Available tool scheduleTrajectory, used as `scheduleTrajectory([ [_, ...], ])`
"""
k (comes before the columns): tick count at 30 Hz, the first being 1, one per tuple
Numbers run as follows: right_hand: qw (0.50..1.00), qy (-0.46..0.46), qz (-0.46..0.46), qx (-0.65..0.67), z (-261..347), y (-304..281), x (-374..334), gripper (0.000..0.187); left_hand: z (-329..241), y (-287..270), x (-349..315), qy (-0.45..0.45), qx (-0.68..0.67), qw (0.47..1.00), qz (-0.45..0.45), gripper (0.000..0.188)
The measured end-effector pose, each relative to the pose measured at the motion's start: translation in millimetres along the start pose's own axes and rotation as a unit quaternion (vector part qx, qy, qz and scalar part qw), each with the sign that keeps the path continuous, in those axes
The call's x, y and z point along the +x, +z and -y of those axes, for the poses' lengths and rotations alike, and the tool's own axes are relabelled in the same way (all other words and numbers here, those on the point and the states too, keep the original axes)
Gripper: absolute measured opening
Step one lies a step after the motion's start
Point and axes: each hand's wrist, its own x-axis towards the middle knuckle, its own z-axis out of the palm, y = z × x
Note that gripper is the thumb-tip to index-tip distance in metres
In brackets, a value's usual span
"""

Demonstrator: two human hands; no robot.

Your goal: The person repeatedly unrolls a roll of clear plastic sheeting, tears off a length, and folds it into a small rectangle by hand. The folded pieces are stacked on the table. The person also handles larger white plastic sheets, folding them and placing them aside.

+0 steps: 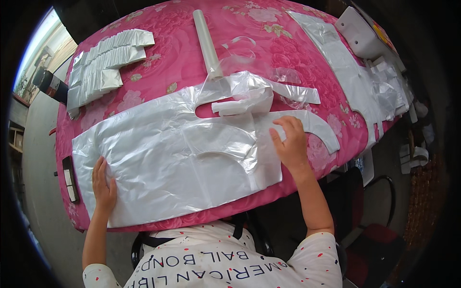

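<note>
A thin whitish plastic sheet (pixel 149 168), with curved cut-outs and strap-like strips at its right end, lies spread along the near side of the table; it looks like a disposable apron. My left hand (pixel 103 187) rests on its left part, fingers stretched out flat. Over the right end, by a curved strip (pixel 317 127), is my right hand (pixel 292 144), fingers slightly bent, thumb apart, and nothing visible in its grasp. A folded-over band of the same film (pixel 247 103) is bunched beyond the middle of the sheet.
A pink flowered cloth (pixel 168 57) covers the table. Folded plastic packets (pixel 108 57) lie in rows at far left, and a film roll (pixel 207 43) in the far middle. More flat sheets (pixel 336 62) and a white container (pixel 357 33) are at right. A dark narrow box (pixel 70 180) sits at the left edge.
</note>
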Motion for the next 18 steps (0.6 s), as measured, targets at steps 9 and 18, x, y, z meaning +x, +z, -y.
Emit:
scheduleTrajectory([
  [9,0.967,0.125,0.218,0.034,59.5,41.0,13.8,0.044,-1.9,-1.4,-0.6,-0.003,-0.011,1.0,-0.01,0.054],
  [18,0.84,0.352,0.197,0.362,-20.6,-57.0,28.1,0.033,2.9,0.2,-3.8,0.001,0.004,1.0,-0.011,0.054],
])
